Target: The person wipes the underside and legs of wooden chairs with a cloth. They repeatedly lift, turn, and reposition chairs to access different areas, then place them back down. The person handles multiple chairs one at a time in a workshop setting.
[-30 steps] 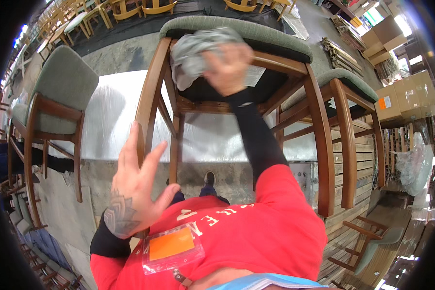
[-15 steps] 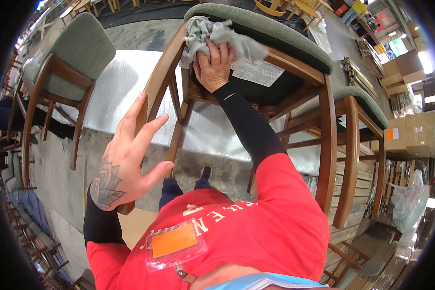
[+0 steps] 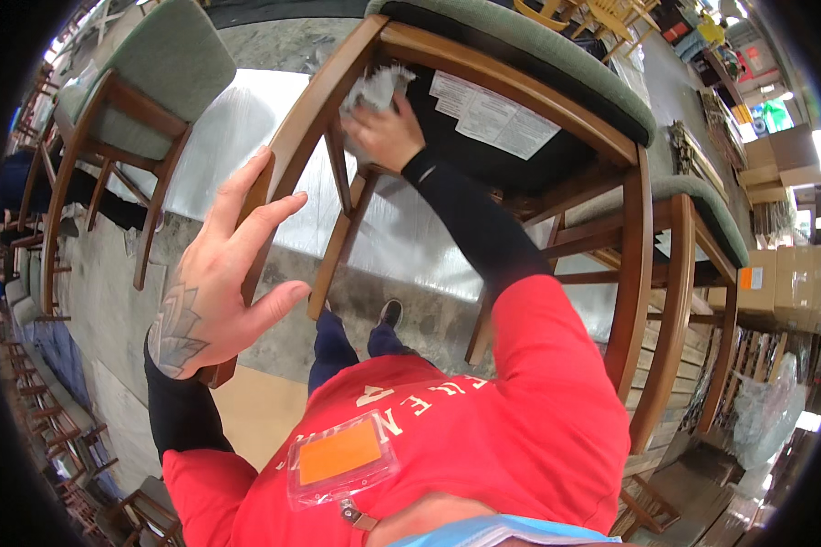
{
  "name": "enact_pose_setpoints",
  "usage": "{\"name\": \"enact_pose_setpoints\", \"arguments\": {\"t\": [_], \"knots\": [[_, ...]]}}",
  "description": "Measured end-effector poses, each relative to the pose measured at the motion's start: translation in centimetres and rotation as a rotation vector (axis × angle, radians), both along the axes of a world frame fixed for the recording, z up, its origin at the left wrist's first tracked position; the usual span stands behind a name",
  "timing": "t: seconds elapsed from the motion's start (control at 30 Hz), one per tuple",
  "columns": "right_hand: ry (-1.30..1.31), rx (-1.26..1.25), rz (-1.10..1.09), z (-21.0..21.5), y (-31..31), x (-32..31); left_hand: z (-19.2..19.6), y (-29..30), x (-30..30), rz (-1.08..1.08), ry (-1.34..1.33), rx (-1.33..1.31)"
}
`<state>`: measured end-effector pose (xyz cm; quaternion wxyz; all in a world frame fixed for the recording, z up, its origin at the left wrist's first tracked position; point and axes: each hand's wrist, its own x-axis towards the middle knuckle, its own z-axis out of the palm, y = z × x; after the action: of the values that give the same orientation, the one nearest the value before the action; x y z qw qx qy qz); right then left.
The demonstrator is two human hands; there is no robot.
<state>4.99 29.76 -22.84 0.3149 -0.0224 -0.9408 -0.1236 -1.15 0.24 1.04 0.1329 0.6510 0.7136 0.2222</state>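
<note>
A wooden chair (image 3: 634, 273) with a grey-green padded seat (image 3: 520, 36) is tipped in front of me, its dark underside and white paper labels (image 3: 506, 123) showing. My right hand (image 3: 388, 137) is closed on a grey rag (image 3: 379, 88) and presses it inside the seat frame, by the corner where the left leg (image 3: 324, 77) joins. Some of the rag is hidden by the fingers. Along that same leg lies my left hand (image 3: 228, 269), its fingers stretched out and apart; the leg passes underneath it.
Another padded chair (image 3: 160, 73) stands at the left, and one more (image 3: 693, 219) is close on the right. Beneath the work chair lies a silvery-white sheet (image 3: 410, 237). Cardboard boxes (image 3: 780, 278) and wooden slats (image 3: 680, 360) are farther right.
My right hand has drawn the rag off the front rail and down to the inner left corner of the frame. My left hand keeps its place on the leg.
</note>
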Motion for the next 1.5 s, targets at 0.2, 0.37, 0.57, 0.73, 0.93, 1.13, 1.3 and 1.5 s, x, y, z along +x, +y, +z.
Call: {"name": "enact_pose_setpoints", "arguments": {"t": [0.2, 0.37, 0.57, 0.73, 0.93, 1.13, 1.3, 1.5], "knots": [[-0.114, -0.003, 0.006, -4.9, -0.4, 0.9, -0.1, -0.1, -0.2, 0.004, -0.070, -0.007], [0.373, 0.022, -0.046, 1.5, 0.0, -2.2, -0.3, -0.2, 0.0, 0.020, -0.030, -0.042], [-0.330, -0.172, -0.098, -11.7, -3.0, -0.9, 0.1, 0.4, -0.3, -0.037, -0.025, -0.017], [-0.248, -0.262, -0.025, -16.2, -4.8, 1.9, -0.1, 0.0, -0.5, -0.016, -0.033, -0.031], [-0.306, -0.260, -0.174, -14.6, -0.9, 15.0, -0.3, -0.1, -0.3, -0.006, -0.046, -0.033], [-0.197, -0.239, -0.217, -14.9, -1.7, 13.1, 0.2, 0.4, 0.0, -0.007, -0.022, -0.100], [-0.236, -0.112, -0.071, -14.1, -2.5, 2.8, 0.4, 0.4, -0.5, -0.038, -0.008, -0.128], [-0.251, -0.243, -0.383, -17.5, -0.8, 20.1, 0.8, 0.1, -0.7, -0.056, 0.088, -0.134]]}}
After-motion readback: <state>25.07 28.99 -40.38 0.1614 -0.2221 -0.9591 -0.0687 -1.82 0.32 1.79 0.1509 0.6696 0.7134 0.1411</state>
